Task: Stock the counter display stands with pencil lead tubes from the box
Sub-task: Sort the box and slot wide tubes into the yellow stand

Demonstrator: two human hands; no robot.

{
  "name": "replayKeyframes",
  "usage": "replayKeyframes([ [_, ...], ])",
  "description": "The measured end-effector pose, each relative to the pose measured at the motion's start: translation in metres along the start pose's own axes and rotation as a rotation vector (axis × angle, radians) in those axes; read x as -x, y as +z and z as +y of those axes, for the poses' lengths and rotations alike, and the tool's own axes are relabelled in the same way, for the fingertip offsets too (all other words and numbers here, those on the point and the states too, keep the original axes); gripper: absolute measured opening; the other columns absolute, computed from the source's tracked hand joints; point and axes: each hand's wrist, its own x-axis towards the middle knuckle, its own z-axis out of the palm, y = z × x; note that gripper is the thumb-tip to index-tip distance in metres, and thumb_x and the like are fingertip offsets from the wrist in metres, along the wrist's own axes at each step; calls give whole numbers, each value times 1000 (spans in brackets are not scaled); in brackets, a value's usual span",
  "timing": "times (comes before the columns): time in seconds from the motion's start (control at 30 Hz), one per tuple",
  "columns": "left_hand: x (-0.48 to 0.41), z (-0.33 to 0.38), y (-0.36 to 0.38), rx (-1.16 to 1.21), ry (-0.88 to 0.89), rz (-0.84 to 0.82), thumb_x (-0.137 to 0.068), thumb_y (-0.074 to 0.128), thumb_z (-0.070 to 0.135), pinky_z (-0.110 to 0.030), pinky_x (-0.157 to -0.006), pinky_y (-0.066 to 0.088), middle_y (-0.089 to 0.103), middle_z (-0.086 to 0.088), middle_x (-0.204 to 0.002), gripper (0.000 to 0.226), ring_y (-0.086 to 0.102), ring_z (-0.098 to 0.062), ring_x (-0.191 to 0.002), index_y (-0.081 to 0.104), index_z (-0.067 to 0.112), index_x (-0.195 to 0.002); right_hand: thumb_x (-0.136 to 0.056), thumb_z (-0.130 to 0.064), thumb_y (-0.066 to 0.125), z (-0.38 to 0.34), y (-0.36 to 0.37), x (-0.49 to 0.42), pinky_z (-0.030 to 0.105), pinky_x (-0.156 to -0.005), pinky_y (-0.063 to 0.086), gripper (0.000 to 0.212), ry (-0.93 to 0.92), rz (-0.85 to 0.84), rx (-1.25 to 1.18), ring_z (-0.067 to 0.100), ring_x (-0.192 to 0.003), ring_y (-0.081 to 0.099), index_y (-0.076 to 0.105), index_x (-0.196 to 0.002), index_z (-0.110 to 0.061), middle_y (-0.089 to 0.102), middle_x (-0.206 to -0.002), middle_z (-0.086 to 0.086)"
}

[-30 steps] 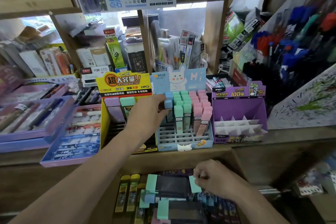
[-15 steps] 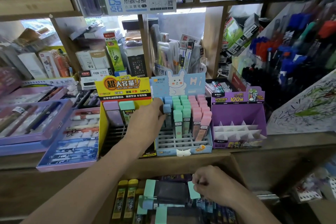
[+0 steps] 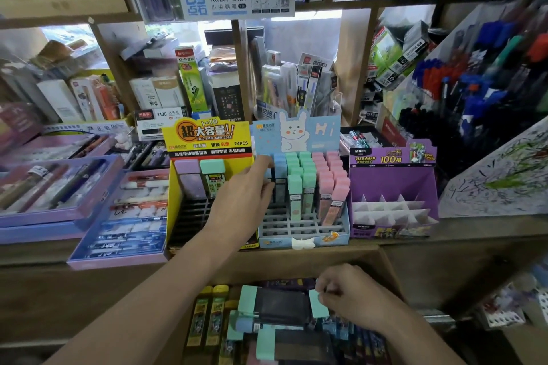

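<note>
Our left hand (image 3: 243,198) pinches a blue tube (image 3: 268,172) at the left column of the rabbit stand (image 3: 302,238) on the counter (image 3: 444,230), while our right hand (image 3: 353,296) grips the end cap of a mint-capped tube (image 3: 278,305) lying in the box (image 3: 267,268) nearest us. These tubes look light, stiff and slick, with brittle leads inside, so we judge the capped end the best hold. Our left palm hides the slot, and the box's near part is cut off.

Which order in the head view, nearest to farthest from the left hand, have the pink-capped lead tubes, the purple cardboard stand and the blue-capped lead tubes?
1. Blue-capped lead tubes, at the left hand.
2. Pink-capped lead tubes, farther right.
3. Purple cardboard stand, rightmost.
</note>
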Motion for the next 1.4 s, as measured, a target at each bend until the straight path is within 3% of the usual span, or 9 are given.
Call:
replayKeyframes([
  [0.3,95,-4,-12,205,-219,16,-92,69,28,-3,-62,45,60,28,-79,12,58,14,-87,61,36,-97,-98,-27,69,-8,6,7,11,-69,48,12,-85,126,-41,-2,-92,63,68,-97,-39,67,-102,-15],
  [0.4,128,-13,-3,241,-355,-94,-90,71,27,-5,-66,47,63,27,-86,21,59,14,-90,60,41,-99,-97,-25,70,-15,7,11,11,-76,47,15,-96,112,7,-3,-99,60,66,-106,-37,64,-106,-18],
  [0.53,159,-22,9,225,-529,-310,-88,73,30,-30,-103,50,56,21,-128,53,53,-1,-121,50,42,-134,-93,-22,75,-24,4,16,28,-103,47,41,-62,79,215,9,-122,53,61,-131,-27,55,-125,-10],
  [0.63,167,-25,14,210,-561,-424,-87,72,30,-39,-114,40,46,15,-141,66,40,-11,-136,39,48,-140,-88,-22,80,-25,2,18,37,-109,43,58,21,39,387,20,-131,45,53,-140,-24,49,-134,-3],
  [0.83,165,-25,28,305,-530,-523,-86,71,19,-35,-110,41,50,17,-136,68,44,-12,-130,40,48,-140,-85,-21,81,-11,7,17,40,-113,38,68,71,24,495,22,-135,37,46,-143,-27,44,-143,-5],
  [1.0,163,-25,37,291,-549,-533,-86,71,16,-37,-104,48,58,14,-127,63,53,-11,-120,47,42,-138,-83,-18,83,-2,10,13,37,-107,45,61,48,76,411,17,-129,48,52,-135,-31,52,-138,-9],
  [1.1,163,-26,39,286,-523,-485,-86,74,17,-23,-89,49,60,18,-113,48,56,-5,-108,56,39,-124,-82,-21,84,2,12,11,30,-100,48,55,5,85,364,10,-121,50,57,-128,-32,54,-128,-13],
  [1.2,163,-27,41,270,-531,-436,-84,77,20,-9,-80,35,49,25,-105,48,46,2,-100,57,37,-124,-81,-21,85,6,13,10,22,-91,45,49,-33,82,300,1,-110,50,60,-121,-34,54,-116,-19],
  [1.4,163,-32,42,297,-604,-481,-78,82,19,-20,-82,42,50,21,-103,44,51,-4,-99,59,38,-111,-82,-24,84,2,8,10,17,-77,49,36,-53,67,83,-2,-93,61,60,-99,-44,65,-101,-17],
])
